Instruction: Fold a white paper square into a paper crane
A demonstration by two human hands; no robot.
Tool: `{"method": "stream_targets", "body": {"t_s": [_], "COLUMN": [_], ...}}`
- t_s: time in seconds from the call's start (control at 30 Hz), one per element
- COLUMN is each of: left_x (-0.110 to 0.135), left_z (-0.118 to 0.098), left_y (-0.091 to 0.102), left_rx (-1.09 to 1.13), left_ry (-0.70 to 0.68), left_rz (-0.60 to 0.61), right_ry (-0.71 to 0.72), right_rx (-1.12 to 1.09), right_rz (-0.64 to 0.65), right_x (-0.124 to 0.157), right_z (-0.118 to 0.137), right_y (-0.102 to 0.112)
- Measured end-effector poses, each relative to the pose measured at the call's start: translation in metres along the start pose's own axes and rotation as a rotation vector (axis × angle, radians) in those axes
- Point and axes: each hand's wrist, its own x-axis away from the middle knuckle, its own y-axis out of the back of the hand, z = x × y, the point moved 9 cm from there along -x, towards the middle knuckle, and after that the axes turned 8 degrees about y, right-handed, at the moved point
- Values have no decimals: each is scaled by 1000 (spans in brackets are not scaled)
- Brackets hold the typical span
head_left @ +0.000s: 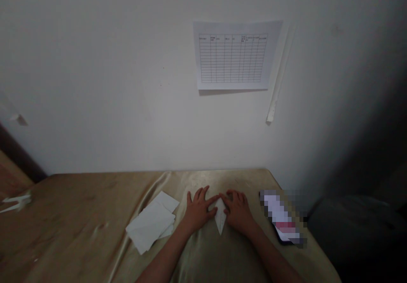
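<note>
A small white folded paper [220, 219], pointed toward me, lies on the tan cloth-covered table [95, 206]. My left hand [199, 209] rests flat on its left side with fingers stretched out and spread. My right hand [237, 209] lies flat on its right side, fingers extended toward the paper's top. The fingertips of both hands meet over the upper part of the paper, pressing it against the table. Neither hand grips anything.
A loose stack of white paper sheets [152, 226] lies left of my left hand. A phone [282, 221] rests near the table's right edge. A printed table sheet [233, 56] is stuck on the wall behind. White scraps [17, 202] sit at the far left.
</note>
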Motion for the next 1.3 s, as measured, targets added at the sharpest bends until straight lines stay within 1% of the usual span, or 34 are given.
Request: {"method": "stream_targets", "body": {"t_s": [0.1, 0.2, 0.37, 0.43, 0.53, 0.63, 0.83, 0.93, 1.1, 1.3], "left_x": [1, 1, 3, 4, 4, 4, 7, 8, 8, 6], "left_z": [1, 3, 5, 4, 3, 3, 3, 3, 1, -1], "left_y": [-3, -3, 9, 13, 13, 12, 12, 11, 9, 6], "left_rx": [6, 49, 176, 202, 223, 234, 182, 145, 103, 64], "left_ry": [-33, -42, -36, -49, -59, -50, -30, -27, -25, -3], "left_rz": [-15, -15, -65, -75, -60, -44, -39, -29, -49, -46], "right_ry": [-3, 5, 35, 49, 58, 23, -18, -19, -25, -35], "right_rx": [-35, -105, -217, -239, -239, -220, -164, -118, -29, 15], "right_rz": [-56, -123, -222, -237, -217, -186, -121, -92, -42, -8], "right_x": [2, 5, 9, 10, 8, 6, 6, 6, 4, 0], "right_z": [-2, -3, -3, -2, -3, -10, -16, -14, -8, -5], "right_y": [3, 10, 26, 30, 31, 27, 19, 17, 13, 7]}}
